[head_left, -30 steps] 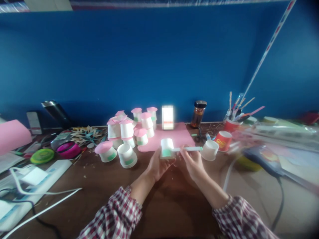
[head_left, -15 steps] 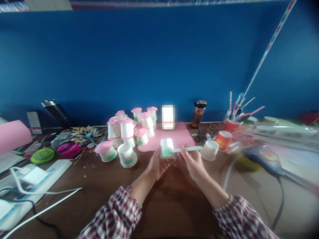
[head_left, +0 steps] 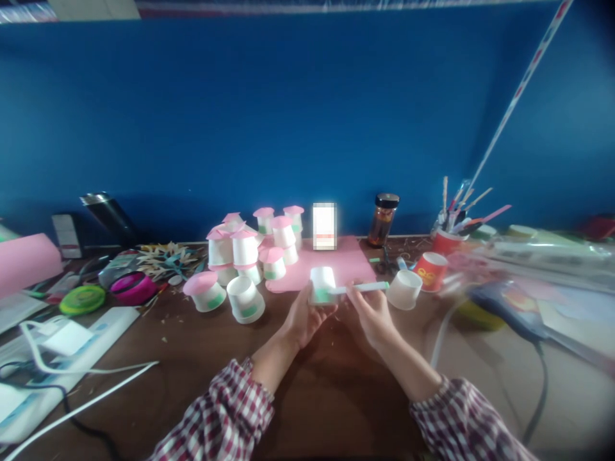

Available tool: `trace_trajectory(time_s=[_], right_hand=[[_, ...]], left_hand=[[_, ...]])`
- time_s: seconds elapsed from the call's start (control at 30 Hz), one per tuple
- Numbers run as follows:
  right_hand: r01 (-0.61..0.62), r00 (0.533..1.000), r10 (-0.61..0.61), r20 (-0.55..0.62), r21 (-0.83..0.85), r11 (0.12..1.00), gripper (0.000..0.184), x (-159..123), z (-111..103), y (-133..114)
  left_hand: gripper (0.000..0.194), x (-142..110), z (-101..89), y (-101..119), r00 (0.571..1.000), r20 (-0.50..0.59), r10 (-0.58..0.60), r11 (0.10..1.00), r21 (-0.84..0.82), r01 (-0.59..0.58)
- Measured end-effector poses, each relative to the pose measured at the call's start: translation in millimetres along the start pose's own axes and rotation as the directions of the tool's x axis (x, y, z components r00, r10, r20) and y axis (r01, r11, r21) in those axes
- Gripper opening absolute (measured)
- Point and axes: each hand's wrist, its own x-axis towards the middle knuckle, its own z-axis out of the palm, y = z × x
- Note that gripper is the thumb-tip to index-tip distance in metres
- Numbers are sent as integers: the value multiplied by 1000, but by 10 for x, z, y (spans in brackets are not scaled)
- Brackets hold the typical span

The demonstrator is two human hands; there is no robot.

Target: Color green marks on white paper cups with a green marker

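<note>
In my left hand (head_left: 303, 320) is a small white paper cup (head_left: 321, 279), its fingers closed around the side and underneath. A green patch shows low on the cup's wall. My right hand (head_left: 372, 314) pinches a white marker (head_left: 368, 287) with a light green end pointing right; its other end meets the cup at the green patch. Behind the cup lies a sheet of pink paper (head_left: 343, 256). Another white paper cup (head_left: 404, 289) stands just right of my right hand. To the left, a white paper cup (head_left: 241, 293) with a green patch sits on the table.
Several cups with pink paper roofs (head_left: 244, 246) stand stacked at the left. A dark-lidded jar (head_left: 383, 221) is at the back. Red paper cups (head_left: 431, 272), one holding tools, and a glue gun (head_left: 509, 307) are at right. A power strip (head_left: 91, 346) lies left.
Both hands keep nearly the same place. The cup's tilt differs slightly and the marker has shifted a little against the green patch.
</note>
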Motion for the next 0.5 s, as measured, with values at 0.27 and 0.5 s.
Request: trace_trajectory(time_s=[0.27, 0.5], right_hand=[[-54, 996, 66, -57, 204, 977, 30, 30, -14, 67], [-114, 992, 125, -25, 253, 961, 32, 18, -7, 125]], left_hand=[[30, 20, 11, 116, 976, -125, 179, 984, 18, -178], [29, 94, -110, 259, 910, -200, 364, 932, 91, -352]])
